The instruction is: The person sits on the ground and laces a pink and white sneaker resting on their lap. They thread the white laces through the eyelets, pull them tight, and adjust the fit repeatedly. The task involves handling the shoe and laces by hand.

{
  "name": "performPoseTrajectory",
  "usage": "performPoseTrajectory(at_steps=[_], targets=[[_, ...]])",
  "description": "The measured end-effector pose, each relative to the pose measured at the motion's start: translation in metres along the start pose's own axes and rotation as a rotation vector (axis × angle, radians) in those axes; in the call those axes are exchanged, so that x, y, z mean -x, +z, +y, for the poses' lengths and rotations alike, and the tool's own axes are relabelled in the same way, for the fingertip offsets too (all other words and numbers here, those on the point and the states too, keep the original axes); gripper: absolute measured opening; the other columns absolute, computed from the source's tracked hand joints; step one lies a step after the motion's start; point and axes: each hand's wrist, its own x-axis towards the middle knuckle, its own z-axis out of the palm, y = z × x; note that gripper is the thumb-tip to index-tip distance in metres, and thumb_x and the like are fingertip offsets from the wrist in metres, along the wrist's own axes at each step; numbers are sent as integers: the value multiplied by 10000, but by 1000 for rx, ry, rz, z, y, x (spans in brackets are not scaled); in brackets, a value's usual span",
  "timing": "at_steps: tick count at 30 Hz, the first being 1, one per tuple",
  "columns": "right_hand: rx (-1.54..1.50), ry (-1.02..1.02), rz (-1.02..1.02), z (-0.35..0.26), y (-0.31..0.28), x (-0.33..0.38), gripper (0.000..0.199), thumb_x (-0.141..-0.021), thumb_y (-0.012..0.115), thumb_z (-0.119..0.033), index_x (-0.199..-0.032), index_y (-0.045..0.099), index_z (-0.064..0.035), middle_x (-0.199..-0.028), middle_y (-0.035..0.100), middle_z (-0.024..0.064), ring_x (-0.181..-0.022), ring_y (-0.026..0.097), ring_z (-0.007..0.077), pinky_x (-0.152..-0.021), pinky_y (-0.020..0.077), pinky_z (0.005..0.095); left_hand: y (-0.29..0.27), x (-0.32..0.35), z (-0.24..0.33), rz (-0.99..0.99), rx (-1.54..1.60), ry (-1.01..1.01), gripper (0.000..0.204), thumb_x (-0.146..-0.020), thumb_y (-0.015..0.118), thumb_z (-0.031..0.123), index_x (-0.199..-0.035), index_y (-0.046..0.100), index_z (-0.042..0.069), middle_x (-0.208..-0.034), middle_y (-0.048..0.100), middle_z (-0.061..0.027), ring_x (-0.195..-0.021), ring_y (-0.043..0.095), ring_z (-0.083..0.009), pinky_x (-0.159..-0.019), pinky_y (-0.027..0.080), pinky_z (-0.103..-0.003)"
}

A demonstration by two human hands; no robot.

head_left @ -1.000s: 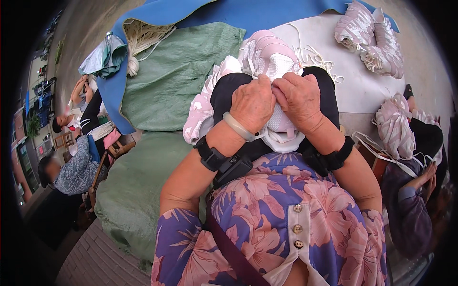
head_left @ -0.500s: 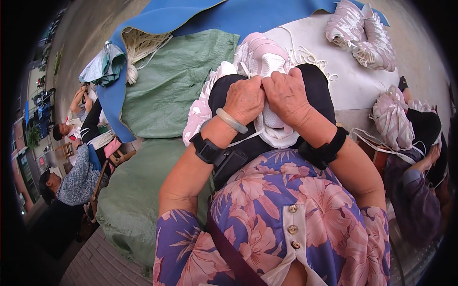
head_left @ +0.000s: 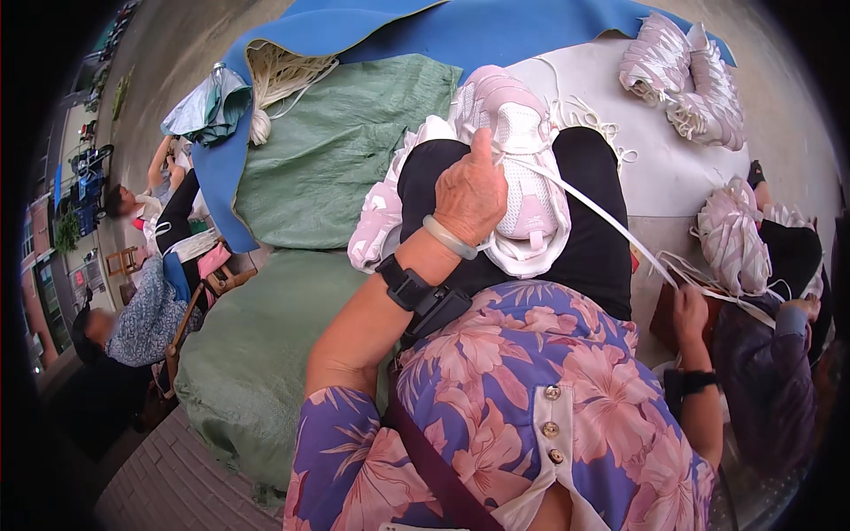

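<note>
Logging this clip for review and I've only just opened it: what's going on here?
A person in a floral shirt is lacing a pale pink and white mesh sneaker resting on their lap. The left hand presses on the shoe, thumb up by the eyelets. The right hand, drawn out to the side, pulls a flat white shoelace taut from the shoe. More pink sneakers lie on the pale mat ahead, and big green sacks sit to the left.
</note>
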Motion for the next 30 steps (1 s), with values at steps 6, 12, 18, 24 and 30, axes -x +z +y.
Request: performPoseTrajectory(at_steps=[6, 12, 18, 24, 30], targets=[[-54, -165, -117, -30, 8, -7, 87, -796, 550, -136, -783, 530, -52, -752, 539, 152, -714, 535, 359, -627, 404, 428, -10, -3, -11, 39, 103, -128, 464, -824, 570, 220, -1170, 390, -33, -720, 607, -197, -638, 605, -344, -600, 474, -419], [-185, -487, 182, -166, -38, -75, 217, -758, 591, -77, -972, 555, -59, -919, 557, 109, -854, 537, 301, -760, 398, 398, -19, -40, -38, -8, -27, -307, 382, -818, 498, 329, -1026, 550, 13, -879, 613, -240, -834, 576, -407, -762, 430, -488], [-386, -659, 305, -234, -42, -100, 295, -712, 620, -43, -998, 546, -38, -980, 551, 115, -962, 518, 296, -839, 398, 390, -19, -64, -75, -161, -185, -115, 285, -739, 523, 231, -971, 623, 100, -1014, 588, -150, -919, 549, -359, -816, 436, -417], [-328, -778, 239, -262, -39, -106, 352, -713, 584, -45, -1060, 525, -44, -897, 552, 78, -915, 526, 240, -860, 353, 435, 3, -64, -92, -121, -163, -133, 174, -740, 530, 175, -842, 621, 68, -865, 628, -115, -782, 590, -315, -718, 462, -409], [-353, -700, 187, -268, -44, -104, 234, -722, 576, -46, -948, 524, -73, -724, 491, 57, -643, 529, 231, -606, 421, 370, -21, -54, -60, 391, 275, -34, 81, -800, 520, 102, -767, 572, 49, -616, 584, -97, -562, 583, -234, -548, 459, -336]])
